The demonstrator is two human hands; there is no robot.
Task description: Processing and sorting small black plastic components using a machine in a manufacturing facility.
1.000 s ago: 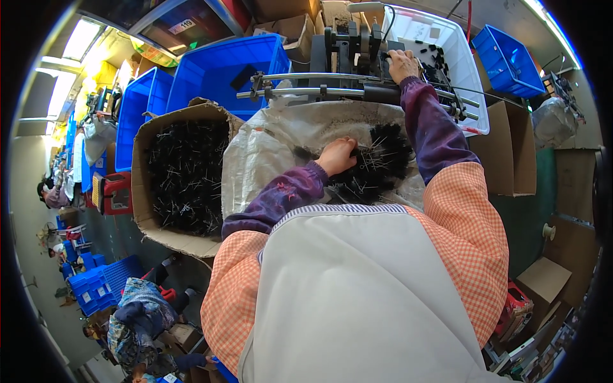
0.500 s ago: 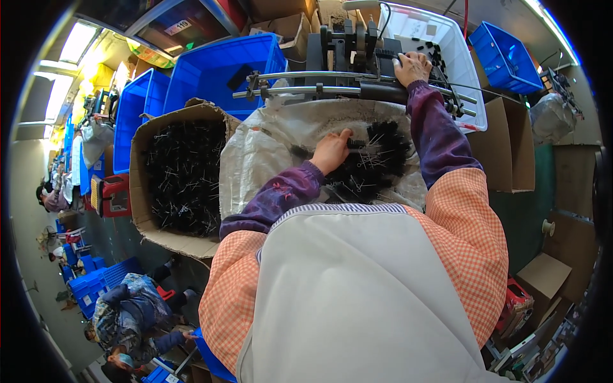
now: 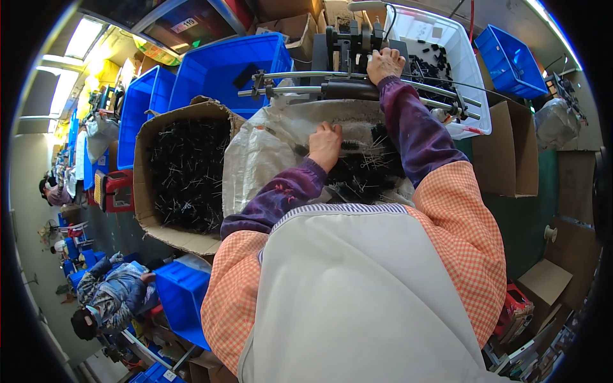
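Observation:
My left hand [image 3: 325, 146] is closed, fingers together, on a small black twisted-wire brush [image 3: 350, 145] that points to the right. It hangs just over a pile of similar black brushes [image 3: 364, 167] with thin metal stems, lying on a whitish woven sheet [image 3: 246, 156] before me. Further up, my right hand [image 3: 387, 64] reaches to a dark bench machine [image 3: 357, 48], its fingers bent and pressed together beside the machine's wheel. Whatever those fingers hold is hidden beneath them. Metal rails [image 3: 300, 75] and a dark roller [image 3: 348, 89] run across below that hand.
A cardboard box [image 3: 185, 240] full of black brushes stands at left, with a blue bin [image 3: 230, 54] behind it. A white bin [image 3: 476, 83] of small black pieces sits right of the machine. At far left, a co-worker [image 3: 118, 293] bends near another blue bin [image 3: 185, 300].
My right hand has moved left, from beside the white bin to the machine's wheel. My left hand has shifted slightly left with the brush. The co-worker has changed posture beside a blue bin.

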